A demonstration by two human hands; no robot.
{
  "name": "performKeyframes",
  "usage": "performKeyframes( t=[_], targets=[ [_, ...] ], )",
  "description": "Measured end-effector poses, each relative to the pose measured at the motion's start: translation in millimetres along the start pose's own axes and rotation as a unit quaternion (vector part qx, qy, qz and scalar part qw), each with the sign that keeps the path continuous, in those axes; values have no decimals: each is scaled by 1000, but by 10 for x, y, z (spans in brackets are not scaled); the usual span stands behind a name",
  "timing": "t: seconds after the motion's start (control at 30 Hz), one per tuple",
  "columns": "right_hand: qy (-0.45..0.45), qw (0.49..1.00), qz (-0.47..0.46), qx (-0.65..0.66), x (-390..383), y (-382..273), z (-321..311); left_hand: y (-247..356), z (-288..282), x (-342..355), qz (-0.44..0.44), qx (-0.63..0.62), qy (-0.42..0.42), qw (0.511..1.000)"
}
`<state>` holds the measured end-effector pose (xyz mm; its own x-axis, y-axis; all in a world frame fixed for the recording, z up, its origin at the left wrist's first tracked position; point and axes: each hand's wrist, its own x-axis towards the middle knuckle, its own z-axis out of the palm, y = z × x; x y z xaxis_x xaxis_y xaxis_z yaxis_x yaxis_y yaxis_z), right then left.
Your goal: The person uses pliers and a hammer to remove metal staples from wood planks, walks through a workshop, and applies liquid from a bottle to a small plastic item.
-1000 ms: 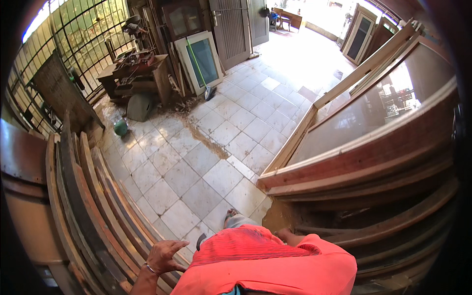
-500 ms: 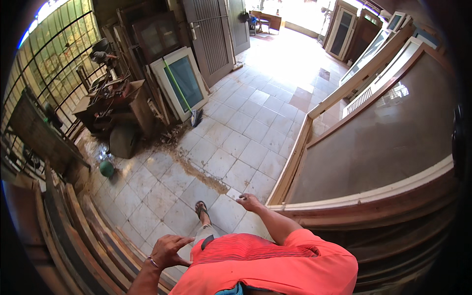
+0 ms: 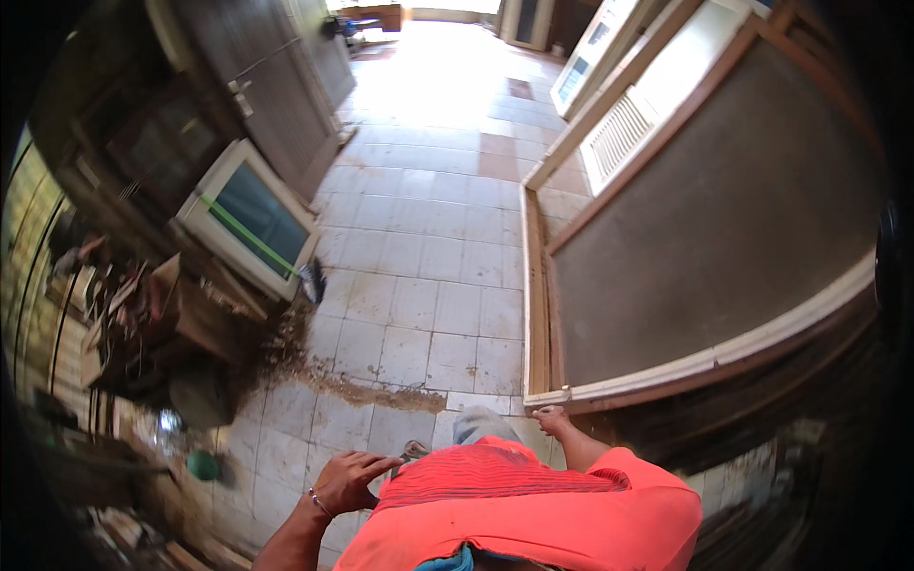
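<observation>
My left hand (image 3: 348, 479) hangs beside my red-orange shirt (image 3: 514, 495), thumb and fingers apart, a bracelet at the wrist. It is open, and nothing shows in it. My right hand (image 3: 550, 420) is low by the near corner of a pale wooden frame (image 3: 657, 383). Its fingers are drawn together; whether something small sits in them I cannot make out. Nor can I tell whether that hand touches the frame. Inside the frame's outline a large grey-brown panel (image 3: 724, 209) with a reddish-brown wooden border leans at the right.
A strip of dirt (image 3: 371, 391) crosses the tiled floor (image 3: 409, 247). At the left stand a cluttered workbench (image 3: 181, 314), a green ball (image 3: 202, 464), a white-framed window (image 3: 249, 217), a green-handled broom (image 3: 312, 282) and a dark door (image 3: 257, 86). A white louvered panel (image 3: 624, 133) leans at the right.
My view has turned leftward less and come further into the room; the door and window now lie further left. One leg has stepped forward. My right hand appears closer to the frame's corner.
</observation>
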<state>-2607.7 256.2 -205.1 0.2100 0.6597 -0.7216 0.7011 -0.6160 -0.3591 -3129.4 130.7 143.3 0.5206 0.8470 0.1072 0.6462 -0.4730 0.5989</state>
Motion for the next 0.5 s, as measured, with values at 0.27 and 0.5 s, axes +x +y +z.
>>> performKeyframes(
  t=[0.27, 0.5],
  targets=[
    [-32, 999, 38, 14, 141, 146, 401, -1003, -708, 941, 34, 4, -118, 992],
    [-42, 989, 144, -9, 1197, -576, 13, -1680, -703, 2266, 54, 30, -13, 998]
  ],
)
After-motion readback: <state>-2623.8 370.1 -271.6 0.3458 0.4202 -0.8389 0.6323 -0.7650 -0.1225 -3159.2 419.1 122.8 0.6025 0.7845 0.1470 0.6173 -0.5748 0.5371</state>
